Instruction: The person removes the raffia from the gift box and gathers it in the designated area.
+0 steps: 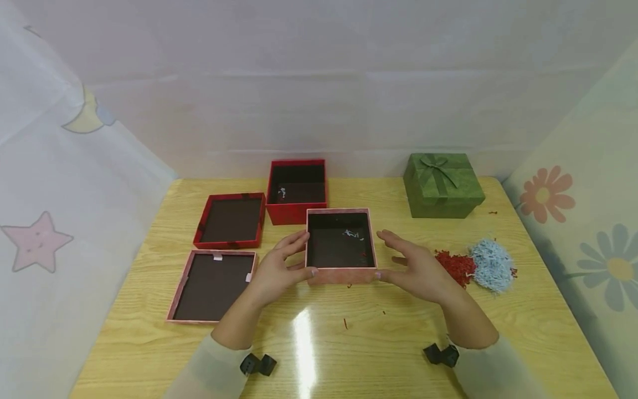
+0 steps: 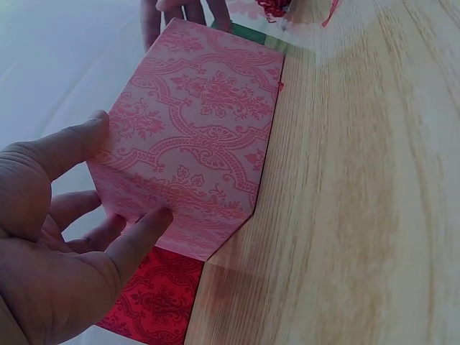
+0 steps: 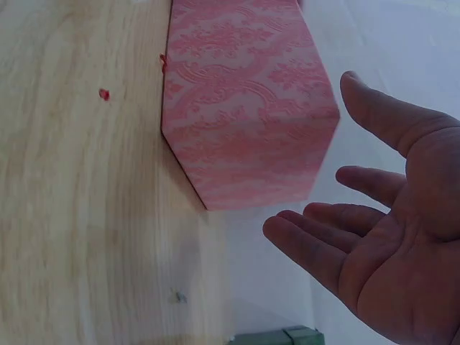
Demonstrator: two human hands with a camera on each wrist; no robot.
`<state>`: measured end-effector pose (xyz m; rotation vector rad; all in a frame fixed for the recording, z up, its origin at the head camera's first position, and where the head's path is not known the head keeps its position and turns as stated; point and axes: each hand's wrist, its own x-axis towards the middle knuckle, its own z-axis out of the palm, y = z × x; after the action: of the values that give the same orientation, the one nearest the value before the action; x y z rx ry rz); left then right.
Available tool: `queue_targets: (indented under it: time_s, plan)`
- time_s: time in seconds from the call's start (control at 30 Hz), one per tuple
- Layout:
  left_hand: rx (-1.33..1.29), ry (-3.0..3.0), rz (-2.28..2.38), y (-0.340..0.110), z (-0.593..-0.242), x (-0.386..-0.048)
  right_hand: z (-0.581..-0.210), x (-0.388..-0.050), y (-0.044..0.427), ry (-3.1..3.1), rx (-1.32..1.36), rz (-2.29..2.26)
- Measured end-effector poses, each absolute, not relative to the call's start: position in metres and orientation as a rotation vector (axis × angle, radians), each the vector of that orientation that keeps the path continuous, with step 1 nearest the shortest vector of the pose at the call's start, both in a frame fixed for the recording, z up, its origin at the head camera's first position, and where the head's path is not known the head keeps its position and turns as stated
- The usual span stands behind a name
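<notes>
The pink box [image 1: 341, 276] opens upward, its outline nearly square. The left hand [image 1: 276, 271] touches its left side, fingers loose; the right hand [image 1: 420, 270], free, spreads just beside its right.

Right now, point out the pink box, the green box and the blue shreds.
Pink box [image 2: 188, 123]: left wrist view, patterned outer wall.
Green box [image 1: 451, 189]: head view, on its lid.
Blue shreds [image 1: 490, 266]: head view, middle of the pile.

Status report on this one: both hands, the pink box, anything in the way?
Left grip touching pink box; right grip just beside it. Box upright, lidless, few shreds inside. Red box close behind-left, stray red scraps in front.
</notes>
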<state>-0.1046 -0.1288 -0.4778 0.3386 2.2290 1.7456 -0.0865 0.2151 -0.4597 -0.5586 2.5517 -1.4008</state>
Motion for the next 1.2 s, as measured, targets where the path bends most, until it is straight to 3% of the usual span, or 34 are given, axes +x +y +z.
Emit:
queue_targets:
  time_s: [0.63, 1.2]
  plan:
    - [0.358, 2.208, 1.767, -0.129, -0.479, -0.105, -0.465, -0.097, 0.2, 2.556, -0.54, -1.292]
    - [0.422, 2.169, 1.782, -0.102, -0.48, -0.103, -0.47, -0.086, 0.228, 2.468, -0.468, -1.394]
